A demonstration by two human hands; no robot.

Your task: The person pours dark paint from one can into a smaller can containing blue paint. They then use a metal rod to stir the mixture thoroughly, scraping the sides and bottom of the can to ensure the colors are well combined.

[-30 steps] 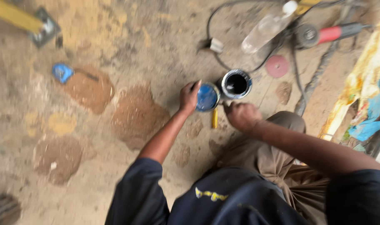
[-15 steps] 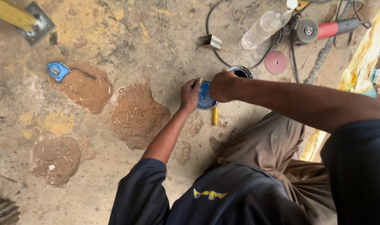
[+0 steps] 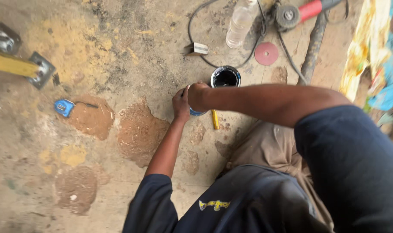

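Blue lid (image 3: 197, 112) gripped between left hand (image 3: 180, 103) and right hand (image 3: 199, 96), mostly hidden. Open can (image 3: 225, 78) just beyond grip, not yet covered.

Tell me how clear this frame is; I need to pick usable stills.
Head view: even daylight, no glare; floor, open black can and red disc fairly sharp; right hand hides most of the blue lid beside the left hand; right edge smeared.
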